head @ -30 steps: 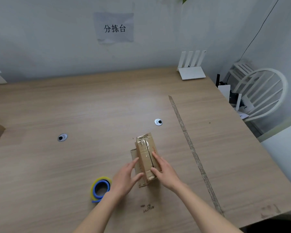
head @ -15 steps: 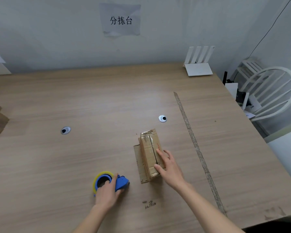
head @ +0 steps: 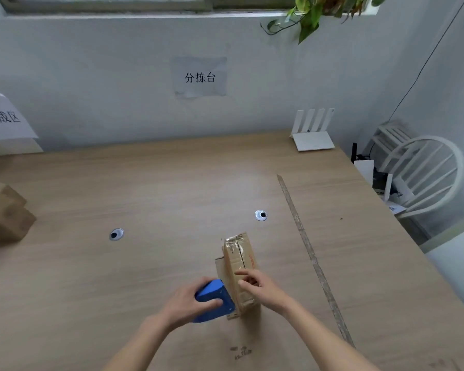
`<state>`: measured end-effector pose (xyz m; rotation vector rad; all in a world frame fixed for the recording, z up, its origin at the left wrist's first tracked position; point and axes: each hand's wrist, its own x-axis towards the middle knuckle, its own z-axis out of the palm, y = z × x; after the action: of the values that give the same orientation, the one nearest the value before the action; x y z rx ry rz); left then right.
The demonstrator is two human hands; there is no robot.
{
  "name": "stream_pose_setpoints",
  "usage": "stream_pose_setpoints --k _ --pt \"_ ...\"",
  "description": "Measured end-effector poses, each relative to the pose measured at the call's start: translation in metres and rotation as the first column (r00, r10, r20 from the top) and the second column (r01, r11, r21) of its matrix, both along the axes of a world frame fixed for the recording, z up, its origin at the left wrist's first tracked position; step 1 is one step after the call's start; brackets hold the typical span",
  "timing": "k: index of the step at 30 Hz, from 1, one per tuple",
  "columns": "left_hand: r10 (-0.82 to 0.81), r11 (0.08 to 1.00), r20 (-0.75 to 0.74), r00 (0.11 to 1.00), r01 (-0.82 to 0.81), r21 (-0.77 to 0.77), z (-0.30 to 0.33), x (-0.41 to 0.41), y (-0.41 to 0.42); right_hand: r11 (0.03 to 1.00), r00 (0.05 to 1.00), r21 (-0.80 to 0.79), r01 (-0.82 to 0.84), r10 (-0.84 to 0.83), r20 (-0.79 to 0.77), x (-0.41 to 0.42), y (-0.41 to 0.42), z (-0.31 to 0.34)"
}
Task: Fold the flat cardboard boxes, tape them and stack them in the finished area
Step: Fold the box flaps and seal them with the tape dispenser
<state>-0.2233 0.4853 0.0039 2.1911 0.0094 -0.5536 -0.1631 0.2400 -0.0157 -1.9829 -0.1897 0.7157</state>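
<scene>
Gripping one blue tape dispenser [head: 214, 299], left hand [head: 185, 303]; right hand [head: 263, 286], fingers relaxed, touching one box [head: 239, 261].

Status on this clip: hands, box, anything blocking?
Left hand grips the blue tape dispenser against the box's near end. Right hand fingers rest open on the cardboard box. Top seam untaped at this end. Nothing in the way.
</scene>
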Motion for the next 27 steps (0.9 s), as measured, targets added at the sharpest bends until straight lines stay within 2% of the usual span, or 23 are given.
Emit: stream_pose_setpoints --k 2,4,6,11,18,23,27 --pt "-0.027 0.999 -0.003 1.0 0.027 -0.017 0.009 0.007 -0.012 0.997 0.993 0.081 0.01 0.0 -0.122 0.0 -0.003 0.006" --pt "-0.041 0.999 -0.013 0.999 0.041 -0.002 0.013 0.014 -0.022 0.994 0.986 0.109 0.017 0.001 -0.167 0.004 -0.006 0.01" --pt "-0.058 0.998 -0.017 0.998 0.059 0.024 0.014 0.018 -0.029 0.992 0.987 0.121 0.027 -0.008 -0.159 0.006 -0.009 0.008" --pt "-0.094 0.992 -0.036 0.995 0.097 0.087 0.019 0.027 -0.046 0.982 0.979 0.091 0.168 -0.156 -0.133 0.003 -0.015 -0.004" --pt "-0.114 0.98 -0.097 0.989 0.128 0.15 0.022 0.03 -0.058 0.99 0.994 -0.096 0.105 -0.101 0.044 0.008 -0.02 -0.01" --pt "-0.071 0.99 -0.124 0.99 0.085 0.111 0.017 0.029 -0.063 0.975 0.974 -0.027 0.222 -0.223 -0.043 0.004 -0.022 -0.016" --pt "-0.052 0.995 -0.103 0.993 0.061 0.084 0.021 0.029 -0.065 0.95 0.95 0.009 0.312 -0.312 -0.018 0.001 -0.022 -0.016"
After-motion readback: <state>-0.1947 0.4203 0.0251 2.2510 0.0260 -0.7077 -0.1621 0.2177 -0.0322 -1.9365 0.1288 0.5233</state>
